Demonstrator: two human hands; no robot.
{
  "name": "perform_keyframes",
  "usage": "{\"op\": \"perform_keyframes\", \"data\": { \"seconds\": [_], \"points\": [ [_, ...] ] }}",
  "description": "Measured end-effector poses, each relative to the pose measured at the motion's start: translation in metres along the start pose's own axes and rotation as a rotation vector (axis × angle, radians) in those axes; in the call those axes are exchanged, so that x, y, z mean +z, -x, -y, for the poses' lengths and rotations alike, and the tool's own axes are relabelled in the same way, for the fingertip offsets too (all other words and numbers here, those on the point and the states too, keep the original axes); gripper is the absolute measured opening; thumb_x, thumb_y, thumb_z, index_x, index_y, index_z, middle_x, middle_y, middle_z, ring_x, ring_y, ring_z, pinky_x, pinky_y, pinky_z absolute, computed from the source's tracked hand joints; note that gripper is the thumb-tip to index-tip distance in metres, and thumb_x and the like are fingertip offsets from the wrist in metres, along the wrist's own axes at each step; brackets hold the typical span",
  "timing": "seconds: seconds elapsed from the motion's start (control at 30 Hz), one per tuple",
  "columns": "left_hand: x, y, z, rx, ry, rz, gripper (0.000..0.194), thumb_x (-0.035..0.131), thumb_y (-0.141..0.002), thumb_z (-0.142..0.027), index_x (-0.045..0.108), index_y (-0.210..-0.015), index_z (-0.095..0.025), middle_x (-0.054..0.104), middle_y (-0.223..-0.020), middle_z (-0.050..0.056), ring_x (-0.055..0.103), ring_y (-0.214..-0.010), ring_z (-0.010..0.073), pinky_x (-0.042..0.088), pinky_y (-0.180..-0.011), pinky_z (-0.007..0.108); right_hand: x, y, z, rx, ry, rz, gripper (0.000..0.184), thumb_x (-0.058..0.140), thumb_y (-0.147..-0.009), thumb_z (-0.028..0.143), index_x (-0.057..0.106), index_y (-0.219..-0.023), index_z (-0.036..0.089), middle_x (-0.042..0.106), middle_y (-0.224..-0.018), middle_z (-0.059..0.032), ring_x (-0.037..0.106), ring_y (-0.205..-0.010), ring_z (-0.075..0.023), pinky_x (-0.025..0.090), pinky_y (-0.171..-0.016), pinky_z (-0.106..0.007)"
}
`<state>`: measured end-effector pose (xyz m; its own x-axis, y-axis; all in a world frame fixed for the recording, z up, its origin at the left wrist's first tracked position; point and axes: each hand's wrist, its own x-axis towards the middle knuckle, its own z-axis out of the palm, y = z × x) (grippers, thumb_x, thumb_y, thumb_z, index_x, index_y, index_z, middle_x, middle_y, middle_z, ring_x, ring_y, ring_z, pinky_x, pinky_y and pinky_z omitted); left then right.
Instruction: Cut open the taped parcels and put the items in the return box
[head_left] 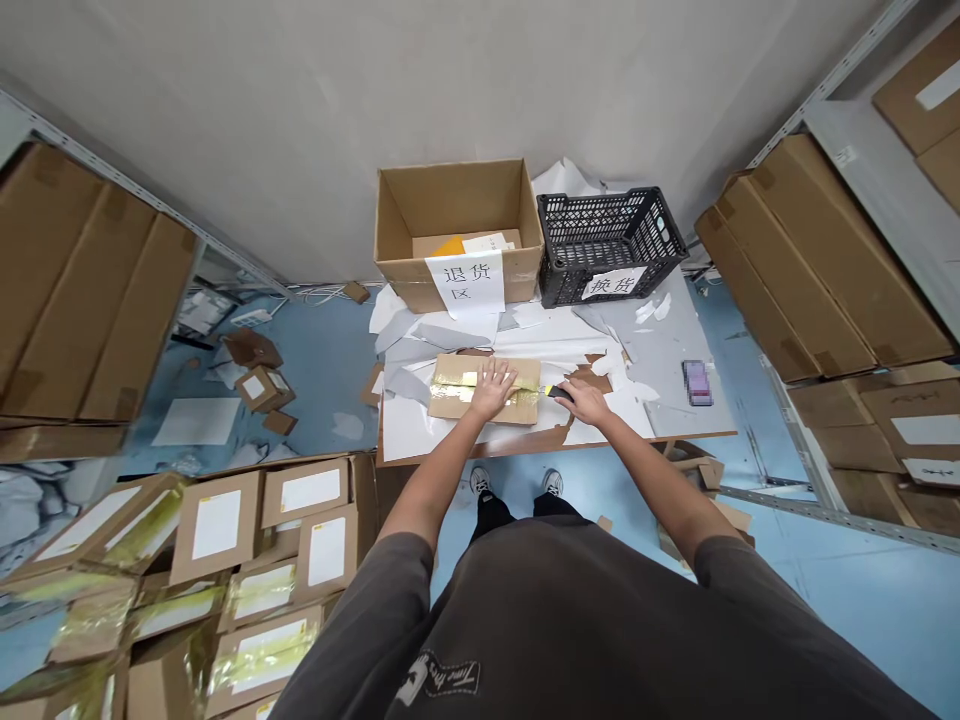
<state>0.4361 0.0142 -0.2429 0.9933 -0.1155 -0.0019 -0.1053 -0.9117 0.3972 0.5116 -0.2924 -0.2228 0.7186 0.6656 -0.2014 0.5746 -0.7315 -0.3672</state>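
Note:
A flat cardboard box (450, 400) with shiny yellowish tape across its middle lies on the table. My left hand (493, 388) rests on its top, fingers spread and pressing it down. Closed around the black and yellow handle of a utility knife (559, 393) is my right hand (586, 401), just right of the box. The knife points left, its tip at the taped seam by the box's right edge; whether the blade is in the tape is too small to tell. Torn white paper lies under and around the box.
Behind the box stand an open carton (457, 285) with a paper sign and a black plastic crate (559, 285). A phone (697, 383) lies at the table's right. Many taped parcels (217, 525) are piled at lower left. Shelves with large cartons (832, 260) flank both sides.

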Motion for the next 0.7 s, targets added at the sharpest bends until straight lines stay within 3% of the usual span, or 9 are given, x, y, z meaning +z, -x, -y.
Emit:
{"op": "perform_keyframes", "data": {
  "seconds": [0.07, 0.2, 0.3, 0.53, 0.7],
  "points": [
    [-0.002, 0.0, -0.001, -0.009, 0.011, 0.0, 0.047, 0.057, -0.109, -0.04, 0.063, -0.153, -0.027, 0.045, -0.171, 0.015, 0.016, -0.169, 0.037, 0.009, -0.134, 0.07, -0.002, 0.0, -0.008, 0.011, -0.013, -0.031, 0.037, 0.052, -0.111, 0.05, 0.069, -0.133, 0.026, 0.072, -0.124, -0.013, 0.064, -0.12, -0.0319, 0.051, -0.093, -0.037],
    [-0.004, 0.001, -0.003, -0.011, 0.029, -0.003, 0.048, 0.059, -0.108, -0.039, 0.062, -0.154, -0.027, 0.044, -0.172, 0.015, 0.016, -0.169, 0.0367, 0.009, -0.134, 0.07, -0.005, 0.011, -0.025, 0.163, -0.095, -0.162, 0.04, 0.051, -0.11, 0.046, 0.067, -0.139, 0.024, 0.072, -0.131, -0.014, 0.066, -0.121, -0.0336, 0.053, -0.096, -0.041],
    [-0.004, 0.003, -0.003, -0.015, 0.01, -0.002, 0.048, 0.056, -0.109, -0.04, 0.062, -0.155, -0.026, 0.044, -0.172, 0.015, 0.015, -0.169, 0.0357, 0.008, -0.135, 0.068, -0.001, 0.019, -0.029, 0.194, -0.175, -0.17, 0.04, 0.054, -0.108, 0.047, 0.067, -0.138, 0.024, 0.073, -0.131, -0.0131, 0.068, -0.12, -0.0337, 0.054, -0.095, -0.042],
    [0.001, 0.002, 0.001, -0.013, -0.034, -0.023, 0.047, 0.055, -0.109, -0.042, 0.065, -0.152, -0.025, 0.047, -0.17, 0.015, 0.018, -0.169, 0.0369, 0.011, -0.135, 0.068, 0.011, 0.026, -0.013, 0.03, -0.237, -0.105, 0.038, 0.06, -0.105, 0.048, 0.069, -0.133, 0.024, 0.075, -0.129, -0.0119, 0.069, -0.117, -0.0318, 0.054, -0.093, -0.039],
    [0.004, 0.003, 0.004, 0.009, -0.043, -0.052, 0.045, 0.057, -0.109, -0.039, 0.066, -0.151, -0.025, 0.052, -0.167, 0.016, 0.021, -0.168, 0.0373, 0.013, -0.134, 0.07, 0.011, 0.003, -0.001, -0.055, -0.167, -0.022, 0.036, 0.057, -0.107, 0.049, 0.069, -0.132, 0.026, 0.076, -0.123, -0.0108, 0.069, -0.112, -0.0305, 0.052, -0.086, -0.036]
  ]
}}
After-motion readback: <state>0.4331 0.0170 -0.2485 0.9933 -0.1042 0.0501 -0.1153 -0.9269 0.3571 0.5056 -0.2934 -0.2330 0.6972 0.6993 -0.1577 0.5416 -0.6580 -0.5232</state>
